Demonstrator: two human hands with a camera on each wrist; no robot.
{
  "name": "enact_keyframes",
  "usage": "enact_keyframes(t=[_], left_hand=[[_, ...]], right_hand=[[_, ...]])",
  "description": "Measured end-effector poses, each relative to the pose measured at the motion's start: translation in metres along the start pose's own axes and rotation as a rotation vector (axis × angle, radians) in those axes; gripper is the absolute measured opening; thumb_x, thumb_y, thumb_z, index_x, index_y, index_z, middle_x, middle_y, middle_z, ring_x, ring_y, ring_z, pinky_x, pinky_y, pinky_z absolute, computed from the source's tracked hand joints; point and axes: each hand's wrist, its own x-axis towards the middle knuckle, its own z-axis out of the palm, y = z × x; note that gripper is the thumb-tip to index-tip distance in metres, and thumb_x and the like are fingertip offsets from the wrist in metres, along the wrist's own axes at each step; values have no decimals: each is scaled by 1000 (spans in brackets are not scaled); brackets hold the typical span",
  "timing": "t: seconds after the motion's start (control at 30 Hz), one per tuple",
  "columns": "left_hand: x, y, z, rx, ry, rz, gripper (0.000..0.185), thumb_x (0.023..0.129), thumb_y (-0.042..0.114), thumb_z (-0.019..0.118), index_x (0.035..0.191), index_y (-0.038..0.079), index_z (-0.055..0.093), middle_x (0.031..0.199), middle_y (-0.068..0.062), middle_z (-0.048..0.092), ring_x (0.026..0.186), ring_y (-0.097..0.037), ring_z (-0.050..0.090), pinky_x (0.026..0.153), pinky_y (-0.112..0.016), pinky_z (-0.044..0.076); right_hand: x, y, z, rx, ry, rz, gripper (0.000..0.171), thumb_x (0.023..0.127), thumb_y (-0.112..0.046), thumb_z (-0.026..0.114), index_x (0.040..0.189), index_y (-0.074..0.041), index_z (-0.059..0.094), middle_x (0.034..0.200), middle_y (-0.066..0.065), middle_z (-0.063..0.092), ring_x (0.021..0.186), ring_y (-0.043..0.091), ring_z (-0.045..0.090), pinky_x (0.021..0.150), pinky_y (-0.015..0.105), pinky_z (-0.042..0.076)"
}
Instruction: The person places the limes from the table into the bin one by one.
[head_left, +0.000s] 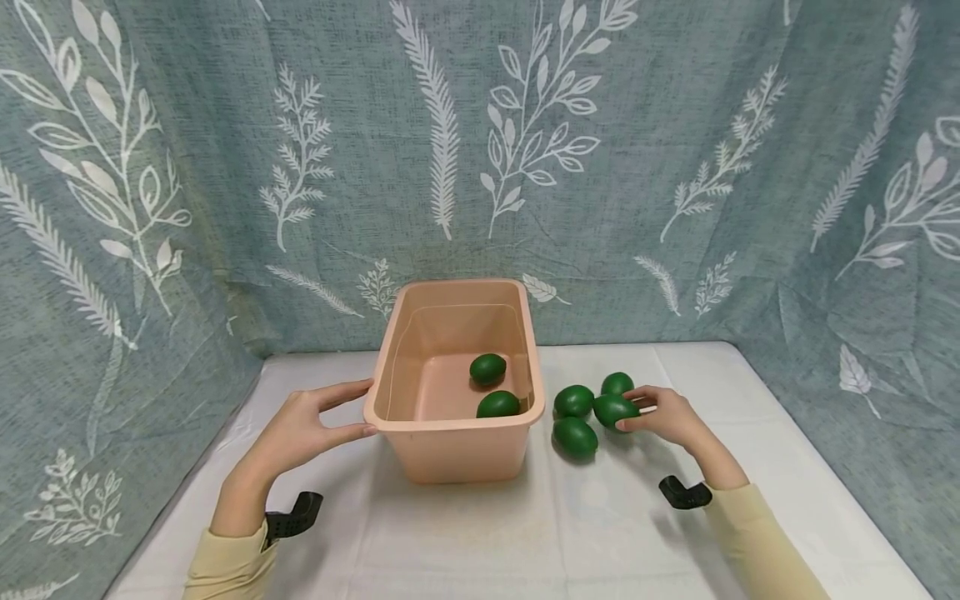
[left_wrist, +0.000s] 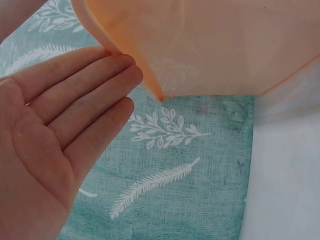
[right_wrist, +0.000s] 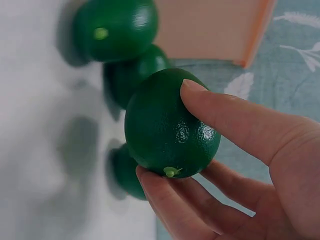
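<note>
A teal, leaf-patterned curtain point(head_left: 465, 167) hangs behind the far edge of a white-covered table point(head_left: 465, 542). Between the table's side edges, a peach bin point(head_left: 457, 454) holds two green limes point(head_left: 487, 369). The left hand point(head_left: 288, 429), fingers straight, touches the bin near its near-left corner. Nearer the table's right edge, the right hand point(head_left: 667, 417) pinches another lime point(head_left: 613, 412), three loose limes point(head_left: 575, 438) close by.

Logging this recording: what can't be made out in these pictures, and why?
Head view: lower part of the nearer green fruit in the tub, hidden by the tub's front wall.
Left wrist view: thumb tip of the left hand, cut off by the top edge.
Right wrist view: part of the lowest loose fruit, behind the held fruit.
</note>
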Motion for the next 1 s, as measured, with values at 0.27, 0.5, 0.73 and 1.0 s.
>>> enact_keyframes(t=[0.27,0.5,0.73,1.0], left_hand=[[-1,0,-1,2,1,3,61,80,43,73,134,20,56,132,-1,59,125,-30,53,98,-54,46],[-1,0,0,8,6,11,60,81,42,73,134,20,56,131,-2,60,124,-30,53,98,-55,45],[-1,-1,1,11,10,8,60,81,42,74,134,20,57,131,-1,60,124,-29,53,97,-55,46],[-1,-2,1,0,6,7,60,81,43,73,134,21,56,131,-1,60,125,-29,53,98,-54,46]], right_hand=[[5,-25,-19,-4,-8,-24,66,78,-37,77,130,-3,55,128,24,56,116,40,54,85,45,54],[9,-52,-30,-11,-12,-59,66,79,-38,76,131,-4,55,129,22,56,118,38,54,88,47,53],[11,-84,-39,-15,-23,-101,66,80,-39,75,133,-7,54,131,22,55,118,39,55,88,47,53],[19,-121,-44,-51,-24,-135,62,78,-39,77,131,-13,57,130,17,57,117,35,56,92,49,51]])
